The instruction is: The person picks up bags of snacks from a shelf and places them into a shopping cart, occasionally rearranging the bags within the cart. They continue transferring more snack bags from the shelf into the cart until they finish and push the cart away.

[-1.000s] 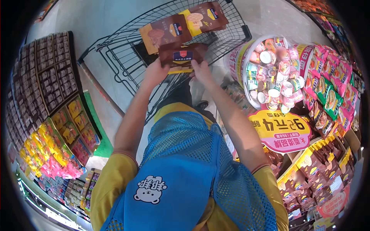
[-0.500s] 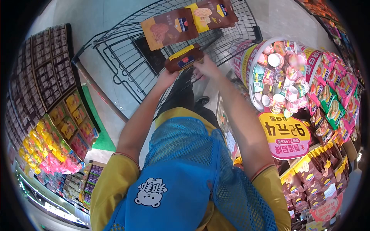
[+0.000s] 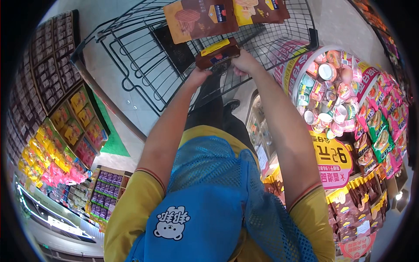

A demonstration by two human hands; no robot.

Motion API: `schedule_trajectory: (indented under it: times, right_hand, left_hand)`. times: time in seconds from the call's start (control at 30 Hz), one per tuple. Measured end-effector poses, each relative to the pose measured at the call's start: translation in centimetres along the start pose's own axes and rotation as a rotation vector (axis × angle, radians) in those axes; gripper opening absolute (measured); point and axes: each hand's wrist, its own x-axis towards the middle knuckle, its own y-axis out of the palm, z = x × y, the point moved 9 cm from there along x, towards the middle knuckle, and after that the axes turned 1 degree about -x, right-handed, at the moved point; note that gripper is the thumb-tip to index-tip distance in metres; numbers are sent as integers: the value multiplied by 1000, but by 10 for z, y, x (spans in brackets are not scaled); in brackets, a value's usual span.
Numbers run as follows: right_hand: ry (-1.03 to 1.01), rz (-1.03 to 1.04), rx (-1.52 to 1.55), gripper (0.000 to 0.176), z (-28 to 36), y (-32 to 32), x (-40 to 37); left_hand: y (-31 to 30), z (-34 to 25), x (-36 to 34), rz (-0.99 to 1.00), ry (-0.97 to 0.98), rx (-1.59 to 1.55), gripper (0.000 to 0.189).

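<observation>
Between my two hands is a brown snack bag [image 3: 218, 53] with a yellow strip and a dark blue label, seen nearly end-on. My left hand [image 3: 199, 77] grips its lower left end. At its right end, my right hand [image 3: 245, 64] is closed with the fingers curled. The bag is over the near part of a black wire shopping cart [image 3: 135, 56]. Farther out in the cart lie a large brown snack bag [image 3: 203, 19] with a waffle-like picture and a yellow-and-brown snack bag [image 3: 259, 11], side by side.
To the right stands a round bin [image 3: 301, 65] heaped with cup noodles, beside bright noodle packets [image 3: 384, 131] and a yellow price sign [image 3: 331, 153]. Racks of brown bags [image 3: 353, 205] are below. On the left are shelves of dark packages [image 3: 52, 65] and a yellow-packet display [image 3: 43, 153].
The cart, the bags in it and both hands with the held bag have shifted up and right in view. The grip looks the same.
</observation>
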Motion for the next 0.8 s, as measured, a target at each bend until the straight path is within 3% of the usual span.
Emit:
schedule_trajectory:
  times: [0.1, 0.27, 0.4, 0.47, 0.63, 0.7, 0.73, 0.8]
  right_hand:
    - [22, -58, 56, 32, 1, 2, -6]
    - [-1, 8, -163, 49, 13, 7, -17]
    - [16, -62, -203, 55, 1, 8, -23]
    - [-283, -363, -277, 56, 19, -4, -42]
    - [-429, -296, 27, 40, 21, 10, -115]
    - [-459, -228, 233, 33, 16, 15, -155]
    - [-467, -255, 245, 33, 10, 13, -178]
    - [-429, -207, 298, 33, -7, 12, -217]
  left_hand:
    - [1, 11, -2, 31, -122, -1, 52]
    - [-13, 45, 13, 22, -265, -85, 29]
    - [-26, 31, -6, 19, -366, 24, 31]
    - [-37, 23, -22, -81, -399, 84, 28]
    - [-36, 6, -38, 48, -371, 228, 35]
    - [-35, -11, -44, 60, -300, 634, 40]
    - [-33, -14, -43, 67, -277, 655, 40]
    - [-18, -48, -37, 66, 25, 1292, 42]
